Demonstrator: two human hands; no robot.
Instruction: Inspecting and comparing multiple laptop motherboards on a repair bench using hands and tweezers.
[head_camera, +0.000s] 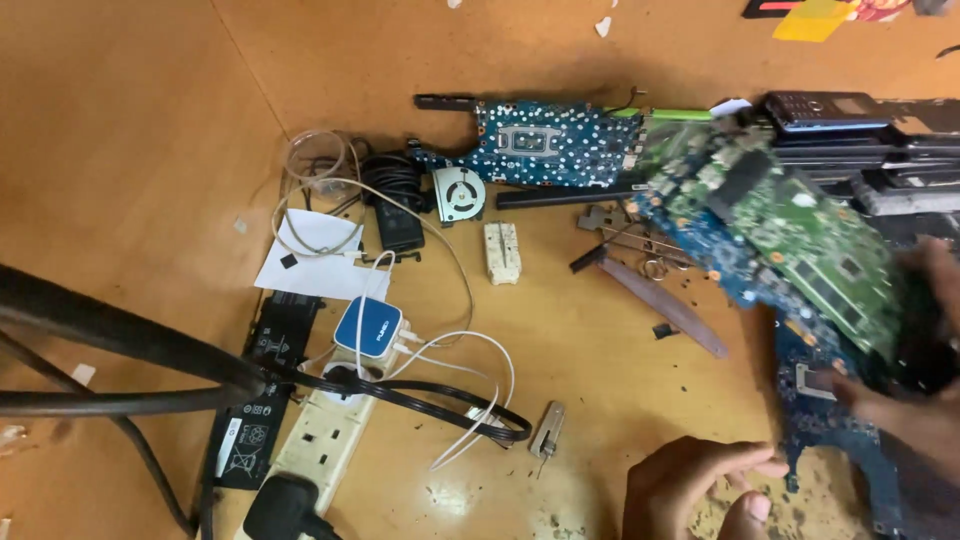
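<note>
The right hand (925, 400), at the floor's lower right edge of view, grips a stack of 2 circuit boards, a green board (800, 235) over a blue board (820, 390), tilted and blurred; its fingers curl around their right edge. The left hand (700, 485) rests low just beside the blue board, fingers pressed together, holding nothing. Another blue motherboard (555, 145) lies flat toward the top, a white power strip (320, 440) bottom left. Bare wooden floor (130, 130) spreads open at upper left.
</note>
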